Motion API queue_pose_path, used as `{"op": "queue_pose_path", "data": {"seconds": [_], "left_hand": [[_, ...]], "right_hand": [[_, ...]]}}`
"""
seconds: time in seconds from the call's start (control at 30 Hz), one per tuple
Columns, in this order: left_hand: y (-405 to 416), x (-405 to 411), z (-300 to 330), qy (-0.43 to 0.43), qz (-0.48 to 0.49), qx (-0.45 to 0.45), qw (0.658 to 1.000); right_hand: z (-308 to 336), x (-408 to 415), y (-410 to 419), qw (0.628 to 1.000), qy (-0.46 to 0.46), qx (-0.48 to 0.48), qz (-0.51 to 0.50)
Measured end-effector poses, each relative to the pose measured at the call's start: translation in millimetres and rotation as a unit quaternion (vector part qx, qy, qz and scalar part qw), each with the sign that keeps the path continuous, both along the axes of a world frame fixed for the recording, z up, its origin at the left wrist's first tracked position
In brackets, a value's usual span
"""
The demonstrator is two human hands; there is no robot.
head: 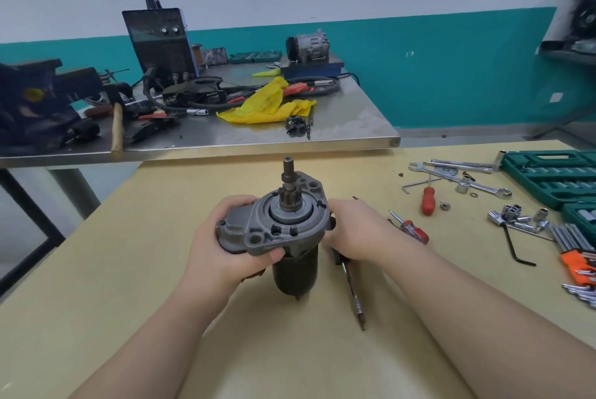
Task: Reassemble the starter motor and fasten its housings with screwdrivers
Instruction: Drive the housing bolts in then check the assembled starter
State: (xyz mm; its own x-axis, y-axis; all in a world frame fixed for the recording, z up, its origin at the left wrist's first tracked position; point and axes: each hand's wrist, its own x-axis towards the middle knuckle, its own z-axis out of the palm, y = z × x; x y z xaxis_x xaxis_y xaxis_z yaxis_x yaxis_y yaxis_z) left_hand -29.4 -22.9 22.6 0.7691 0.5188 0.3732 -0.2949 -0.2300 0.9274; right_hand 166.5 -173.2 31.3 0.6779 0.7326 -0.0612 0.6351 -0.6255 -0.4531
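Both hands, left hand and right hand, grip the upright starter motor.

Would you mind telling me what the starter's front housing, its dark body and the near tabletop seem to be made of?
Front housing: probably cast aluminium, going by its dull grey, slightly grainy, unpainted surface with moulded bosses and holes.
Body: likely steel with a dark, worn coating; it looks smooth, cylindrical and nearly black.
Tabletop: seemingly wood board or laminate, a matt, pale yellow-tan, even surface with no clear grain.
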Motion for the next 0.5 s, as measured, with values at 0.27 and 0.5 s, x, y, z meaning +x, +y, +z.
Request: {"op": "queue_pose_path", "data": {"seconds": [0.27,0.5], "left_hand": [[25,-5,4,0.046,-0.094,-0.025,0.994],[24,-6,3,0.049,-0.079,-0.029,0.995]], "right_hand": [[77,-7,-29,0.976,0.047,0.118,0.174],[96,-38,-32,0.949,-0.071,0.076,0.299]]}}
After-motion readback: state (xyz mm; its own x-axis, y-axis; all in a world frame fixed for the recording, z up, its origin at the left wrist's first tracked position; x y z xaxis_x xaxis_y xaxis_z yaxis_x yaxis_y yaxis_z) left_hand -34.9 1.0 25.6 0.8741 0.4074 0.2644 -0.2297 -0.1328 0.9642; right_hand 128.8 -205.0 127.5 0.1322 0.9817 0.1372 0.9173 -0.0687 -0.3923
